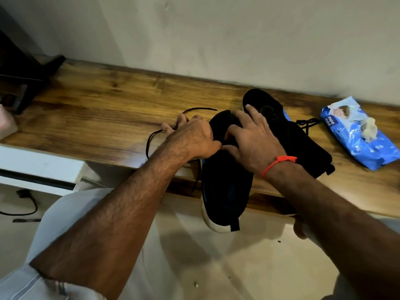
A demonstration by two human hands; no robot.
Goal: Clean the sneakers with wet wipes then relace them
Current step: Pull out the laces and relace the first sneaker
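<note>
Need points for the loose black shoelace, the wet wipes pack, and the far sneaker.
loose black shoelace (200, 108): head view, on its far arc.
wet wipes pack (355, 141): head view, on the blue wrapper's middle.
far sneaker (303, 137): head view, on its black upper.

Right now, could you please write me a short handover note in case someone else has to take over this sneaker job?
Left hand: pinches the loose lace beside the near sneaker.
Right hand: rests on the same sneaker, fingers spread.
Near sneaker overhangs the shelf edge; far sneaker lies behind it, its lace bunched at its side. Wipes pack at right, a crumpled wipe on top.
Done: wiping, apparently.
Left: lacing both sneakers.
</note>
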